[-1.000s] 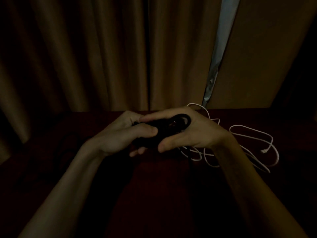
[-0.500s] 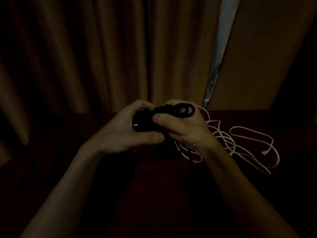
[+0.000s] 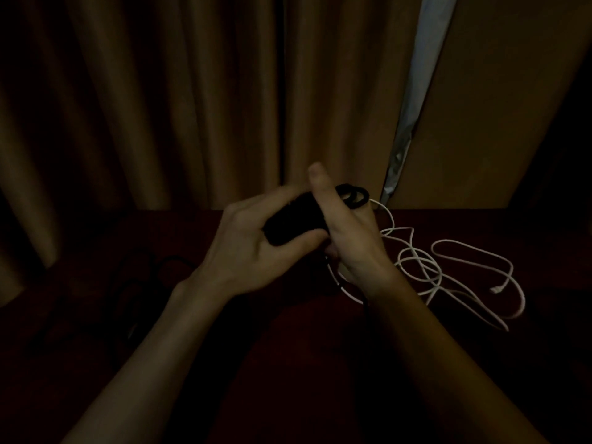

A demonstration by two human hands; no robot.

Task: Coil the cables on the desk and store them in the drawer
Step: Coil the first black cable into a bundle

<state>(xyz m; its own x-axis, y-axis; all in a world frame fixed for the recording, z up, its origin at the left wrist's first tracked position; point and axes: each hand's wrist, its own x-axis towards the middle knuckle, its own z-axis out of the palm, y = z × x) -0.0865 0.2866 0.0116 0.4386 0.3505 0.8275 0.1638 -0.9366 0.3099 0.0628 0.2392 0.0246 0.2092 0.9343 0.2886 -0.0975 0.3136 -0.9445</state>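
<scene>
Hands (image 3: 250, 251) (image 3: 350, 243) grip black cable (image 3: 291, 222), mostly hidden.

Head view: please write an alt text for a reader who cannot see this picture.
A left hand and a right hand together hold a coiled black cable above a dark red desk. A loose white cable lies tangled on the desk to the right. Brown curtains hang behind, and the scene is dim.

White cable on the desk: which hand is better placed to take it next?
Probably the right hand: the white cable lies loose beside it. The left hand is farther off; both hold the black cable.
</scene>
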